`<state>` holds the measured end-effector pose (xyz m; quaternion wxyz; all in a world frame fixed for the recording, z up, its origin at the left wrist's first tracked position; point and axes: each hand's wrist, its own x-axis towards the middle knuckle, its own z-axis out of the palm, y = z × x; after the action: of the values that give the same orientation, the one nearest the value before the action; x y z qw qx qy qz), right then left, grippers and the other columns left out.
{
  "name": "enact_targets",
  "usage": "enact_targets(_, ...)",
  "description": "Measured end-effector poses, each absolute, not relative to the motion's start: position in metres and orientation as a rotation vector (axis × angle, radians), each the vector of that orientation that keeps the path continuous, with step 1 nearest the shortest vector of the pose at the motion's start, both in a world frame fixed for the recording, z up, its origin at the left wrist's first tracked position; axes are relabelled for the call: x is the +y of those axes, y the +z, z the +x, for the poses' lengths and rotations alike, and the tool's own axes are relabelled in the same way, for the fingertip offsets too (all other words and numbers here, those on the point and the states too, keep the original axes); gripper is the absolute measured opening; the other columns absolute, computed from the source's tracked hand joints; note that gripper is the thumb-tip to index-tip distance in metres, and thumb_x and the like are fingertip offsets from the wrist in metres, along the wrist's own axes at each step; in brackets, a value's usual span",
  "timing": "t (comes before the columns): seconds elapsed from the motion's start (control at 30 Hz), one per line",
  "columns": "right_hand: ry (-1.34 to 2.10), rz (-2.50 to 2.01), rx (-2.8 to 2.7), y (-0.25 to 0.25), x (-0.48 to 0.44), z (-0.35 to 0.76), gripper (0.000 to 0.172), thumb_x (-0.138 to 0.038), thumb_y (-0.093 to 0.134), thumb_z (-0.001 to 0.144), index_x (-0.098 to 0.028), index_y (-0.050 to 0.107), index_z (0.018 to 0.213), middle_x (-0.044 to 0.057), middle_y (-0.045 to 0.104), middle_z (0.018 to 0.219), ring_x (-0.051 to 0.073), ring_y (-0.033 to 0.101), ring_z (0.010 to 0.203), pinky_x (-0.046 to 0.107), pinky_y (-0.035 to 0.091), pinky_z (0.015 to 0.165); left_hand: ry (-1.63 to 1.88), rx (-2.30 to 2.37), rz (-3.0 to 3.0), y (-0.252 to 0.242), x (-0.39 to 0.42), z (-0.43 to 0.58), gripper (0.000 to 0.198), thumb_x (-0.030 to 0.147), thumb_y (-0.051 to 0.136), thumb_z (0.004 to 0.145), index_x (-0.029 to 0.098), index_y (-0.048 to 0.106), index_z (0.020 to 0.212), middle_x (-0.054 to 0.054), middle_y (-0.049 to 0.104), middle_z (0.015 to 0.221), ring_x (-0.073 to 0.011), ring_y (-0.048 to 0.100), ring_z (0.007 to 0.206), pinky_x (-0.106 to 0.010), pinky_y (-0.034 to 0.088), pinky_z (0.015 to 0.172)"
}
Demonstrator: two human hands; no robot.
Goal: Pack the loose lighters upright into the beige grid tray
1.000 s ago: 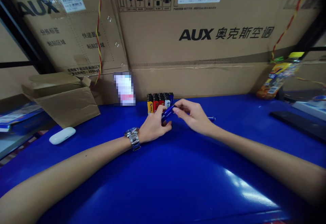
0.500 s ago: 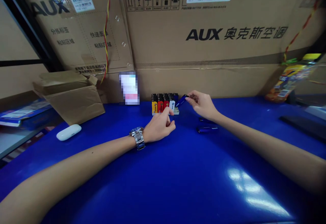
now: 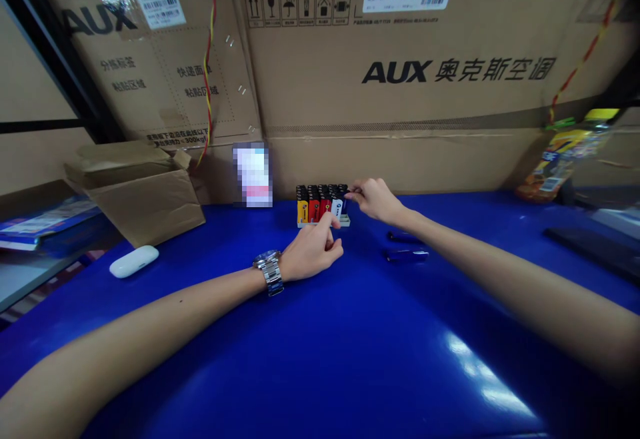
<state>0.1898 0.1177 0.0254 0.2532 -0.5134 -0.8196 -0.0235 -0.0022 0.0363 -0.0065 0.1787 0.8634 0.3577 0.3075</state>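
Note:
A small tray of lighters (image 3: pixel 320 204) in yellow, red, white and blue stands upright on the blue table (image 3: pixel 350 332), near the back. My right hand (image 3: pixel 374 199) pinches a blue lighter at the tray's right end, among the other lighters. My left hand (image 3: pixel 313 251), with a metal watch on the wrist, rests on the table just in front of the tray; its fingers are curled and its index finger touches the tray's front. Two more blue lighters (image 3: pixel 406 254) lie flat on the table to the right.
Large AUX cardboard boxes (image 3: pixel 400 72) form a wall behind the table. A small open carton (image 3: pixel 140 189) and a white earbud case (image 3: pixel 134 260) sit at the left. A snack jar (image 3: pixel 565 156) leans at the right, near a dark flat object (image 3: pixel 595 249).
My right hand carried the blue lighter from my left hand back to the tray's right end. My left hand let go and settled in front of the tray.

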Motion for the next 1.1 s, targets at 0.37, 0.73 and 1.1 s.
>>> enact_targets(0.37, 0.211, -1.136, -2.709, 0.037, 0.068, 0.214, 0.032, -0.046, 0.050, 0.082, -0.017, 0.064, 0.083, 0.006, 0.064, 0.078, 0.017, 0.056, 0.067, 0.029, 0.038, 0.063, 0.844, 1.019, 2.438, -0.005, 0.035, -0.003, 0.014, 0.019, 0.047, 0.082, 0.017, 0.043, 0.095, 0.007, 0.050, 0.057, -0.0091, 0.046, 0.047, -0.024, 0.033, 0.050)
enact_targets(0.73, 0.357, -1.272, -2.876, 0.052, 0.036, 0.247, 0.025, -0.017, 0.062, 0.056, -0.024, 0.063, 0.080, 0.004, 0.063, 0.083, 0.023, 0.055, 0.080, 0.034, 0.042, 0.068, 0.839, 1.019, 2.444, -0.005, 0.036, -0.002, 0.011, 0.020, 0.044, 0.083, 0.017, 0.043, 0.094, 0.006, 0.051, 0.058, -0.0094, 0.046, 0.048, -0.024, 0.033, 0.050)
enact_targets(1.1, 0.456, -1.208, -2.970, 0.055, 0.025, 0.250, 0.031, -0.005, 0.056, 0.054, -0.026, 0.064, 0.075, 0.000, 0.063, 0.074, 0.018, 0.056, 0.071, 0.030, 0.041, 0.063, 0.845, 1.008, 2.448, -0.005, 0.036, -0.002, 0.008, 0.018, 0.045, 0.083, 0.018, 0.044, 0.091, 0.006, 0.052, 0.058, -0.0091, 0.046, 0.048, -0.023, 0.034, 0.050)
